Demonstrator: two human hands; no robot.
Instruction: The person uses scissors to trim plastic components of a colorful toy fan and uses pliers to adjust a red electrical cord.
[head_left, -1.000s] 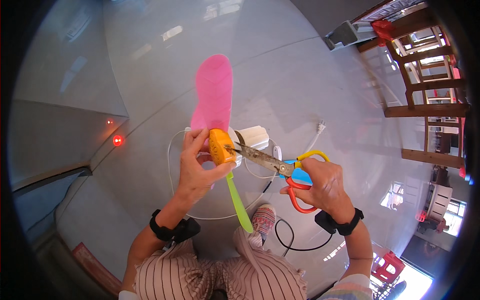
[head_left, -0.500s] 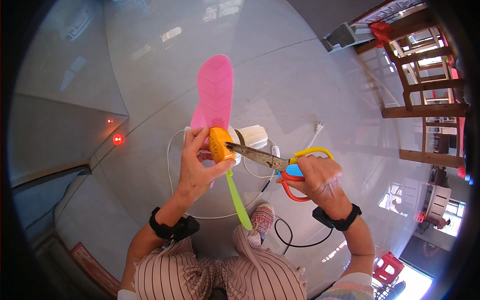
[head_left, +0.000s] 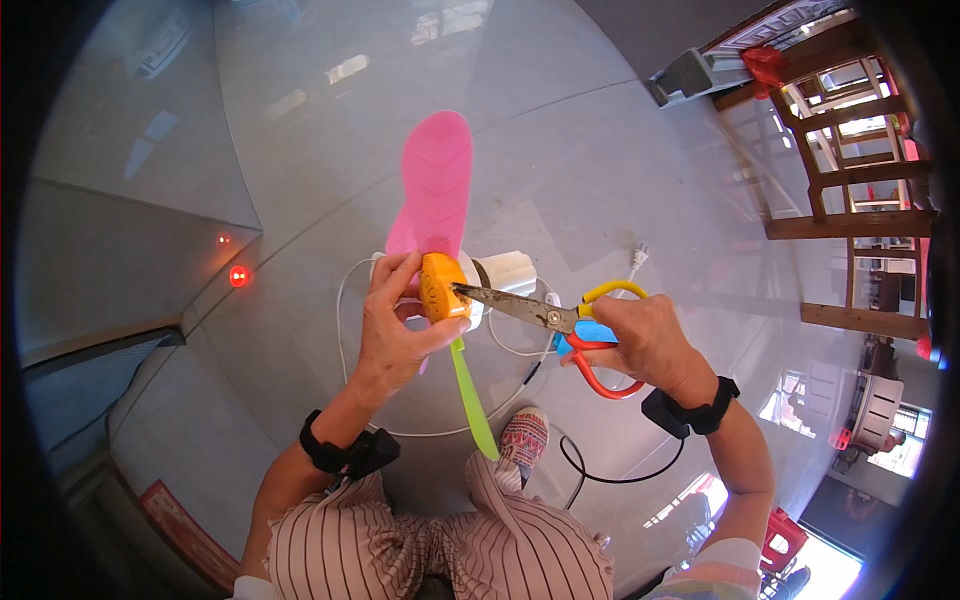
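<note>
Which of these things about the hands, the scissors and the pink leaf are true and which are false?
1. The right hand holds the scissors. True.
2. The scissors' handles are all black. False: they are yellow, blue and red.
3. The left hand grips an orange piece at the base of the pink leaf. True.
4. The scissor blades point away from the orange piece. False: their tip reaches it.
5. A green strip hangs below the left hand. True.

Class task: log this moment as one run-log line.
left hand: holds orange piece | right hand: holds scissors | blades: at orange piece | pink sheet: behind
</note>
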